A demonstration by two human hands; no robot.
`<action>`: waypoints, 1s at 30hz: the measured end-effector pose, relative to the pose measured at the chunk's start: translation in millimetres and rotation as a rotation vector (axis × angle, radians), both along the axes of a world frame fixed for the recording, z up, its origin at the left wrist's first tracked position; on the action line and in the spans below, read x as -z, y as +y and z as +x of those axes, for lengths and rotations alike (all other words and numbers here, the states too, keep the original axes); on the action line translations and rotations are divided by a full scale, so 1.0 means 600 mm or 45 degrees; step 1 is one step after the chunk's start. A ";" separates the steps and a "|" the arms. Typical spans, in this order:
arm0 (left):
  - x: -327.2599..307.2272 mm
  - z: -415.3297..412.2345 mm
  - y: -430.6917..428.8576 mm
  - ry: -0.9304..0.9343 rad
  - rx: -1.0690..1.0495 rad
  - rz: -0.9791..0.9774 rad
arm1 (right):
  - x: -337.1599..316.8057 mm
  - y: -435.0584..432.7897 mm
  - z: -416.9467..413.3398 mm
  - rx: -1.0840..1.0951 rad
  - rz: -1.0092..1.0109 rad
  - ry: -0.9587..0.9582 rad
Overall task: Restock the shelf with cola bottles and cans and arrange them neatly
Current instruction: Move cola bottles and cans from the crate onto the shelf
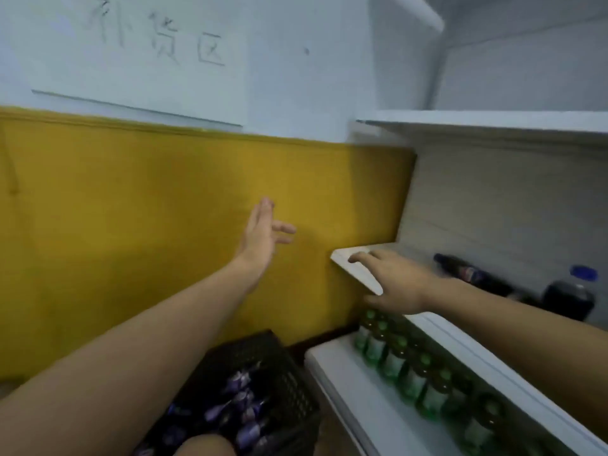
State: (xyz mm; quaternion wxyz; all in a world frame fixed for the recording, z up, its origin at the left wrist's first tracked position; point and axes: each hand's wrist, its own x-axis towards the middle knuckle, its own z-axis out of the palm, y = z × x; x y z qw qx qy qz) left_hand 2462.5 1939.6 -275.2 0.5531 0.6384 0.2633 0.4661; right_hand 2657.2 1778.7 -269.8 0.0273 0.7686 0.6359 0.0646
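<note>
My left hand [263,233] is raised in front of the yellow wall, fingers straight and spread, holding nothing. My right hand [393,279] rests on the left end of the white middle shelf [348,261], fingers flat on top and thumb under the edge. On that shelf a dark cola bottle [473,274] lies on its side, and a second cola bottle with a blue cap [570,296] stands upright to its right. A black crate [263,386] at the bottom holds several bottles with purple-blue labels.
The lower shelf [348,399] carries a row of several green bottles [411,370]. A bare white upper shelf [493,121] runs across the top right. A yellow wall panel [131,209] fills the left, with a white board bearing handwriting above it.
</note>
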 end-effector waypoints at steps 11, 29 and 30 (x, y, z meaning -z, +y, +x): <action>0.213 -0.263 0.155 0.246 -0.539 -0.400 | 0.221 0.299 -0.185 -0.555 -0.254 0.194; 0.824 -0.080 0.364 1.294 -0.014 -0.572 | 0.813 0.522 -0.057 -0.299 -0.745 0.599; 0.866 -0.059 0.367 1.389 0.059 -0.560 | 0.848 0.530 -0.052 -0.284 -0.757 0.616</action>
